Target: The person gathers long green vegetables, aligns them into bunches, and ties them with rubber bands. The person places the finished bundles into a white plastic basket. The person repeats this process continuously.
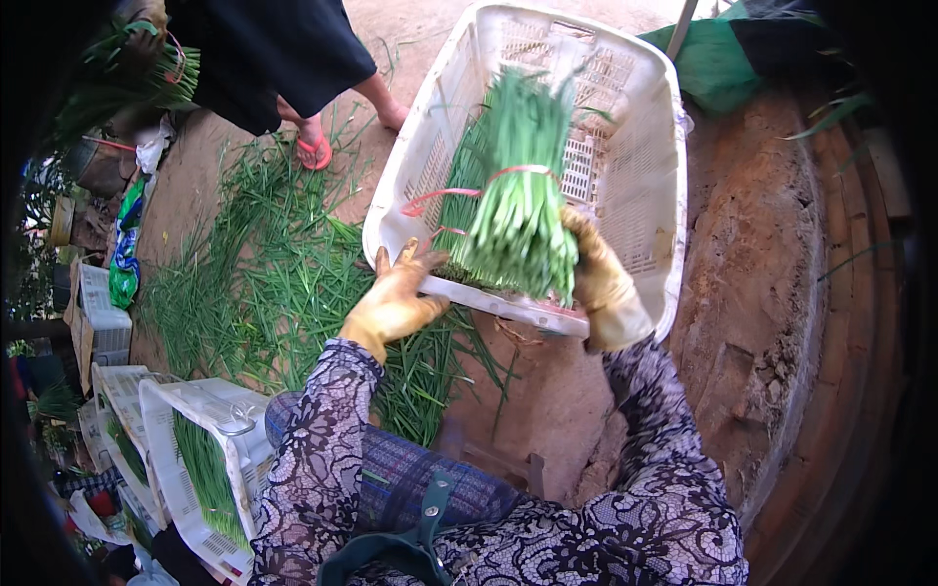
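A large white plastic crate [678,183] with slatted walls stands before me. My right hand [604,286], in a yellowed glove, grips the cut-stem end of a bunch of green garlic chives or similar greens [524,212] from the right. A pink-red tie binds the bunch, and its leaf tips, blurred, point to the far side. Beneath and left of it, another tied bunch [458,165] lies in the crate, partly covered. My left hand [396,293], also gloved, is at the crate's near left corner with fingers spread, touching the rim.
Loose green leaves [293,300] litter the ground at left. A person in dark clothing and a red flip-flop [314,154] stands beyond them, a hand holding another tied bunch [165,69]. More white crates [150,410] with greens stand lower left. A brick edge [843,293] curves along the right.
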Action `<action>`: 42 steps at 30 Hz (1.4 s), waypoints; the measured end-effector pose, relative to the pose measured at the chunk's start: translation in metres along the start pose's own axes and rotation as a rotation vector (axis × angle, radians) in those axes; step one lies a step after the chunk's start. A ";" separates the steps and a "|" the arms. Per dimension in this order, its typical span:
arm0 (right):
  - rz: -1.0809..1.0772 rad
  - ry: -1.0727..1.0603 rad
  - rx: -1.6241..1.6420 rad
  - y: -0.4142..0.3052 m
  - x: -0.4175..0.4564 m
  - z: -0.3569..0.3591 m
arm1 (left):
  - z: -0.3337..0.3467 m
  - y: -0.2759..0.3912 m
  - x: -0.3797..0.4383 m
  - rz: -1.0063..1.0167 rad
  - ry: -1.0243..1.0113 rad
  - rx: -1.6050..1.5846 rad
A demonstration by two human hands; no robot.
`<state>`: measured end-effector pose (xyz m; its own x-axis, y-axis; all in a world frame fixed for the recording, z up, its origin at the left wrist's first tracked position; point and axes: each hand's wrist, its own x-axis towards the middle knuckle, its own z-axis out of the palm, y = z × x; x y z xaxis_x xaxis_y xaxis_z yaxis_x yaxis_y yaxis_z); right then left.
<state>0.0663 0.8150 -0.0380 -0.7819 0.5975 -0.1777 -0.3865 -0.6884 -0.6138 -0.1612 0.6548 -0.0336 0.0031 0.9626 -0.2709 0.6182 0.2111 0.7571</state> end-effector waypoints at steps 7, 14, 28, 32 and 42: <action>0.282 -0.702 -0.126 0.097 -0.070 0.151 | -0.051 0.051 -0.123 0.218 0.114 -1.617; 0.283 -0.789 -0.078 0.177 -0.045 0.230 | -0.070 -0.012 -0.321 -0.216 0.761 -1.055; -0.162 -0.208 -0.476 0.209 -0.034 0.276 | 0.068 0.118 -0.533 -0.396 1.183 -0.917; 0.051 -0.719 -0.608 0.181 -0.116 0.324 | 0.089 0.130 -0.558 -0.603 1.054 -0.948; -0.360 -1.251 -1.044 0.288 -0.171 0.352 | 0.172 0.121 -0.602 -0.385 1.129 -1.377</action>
<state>-0.0834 0.3703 0.0864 -0.8130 -0.3759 0.4447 -0.5535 0.2615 -0.7907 0.0467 0.0716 0.1192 -0.8021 0.3486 -0.4849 -0.5618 -0.1651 0.8106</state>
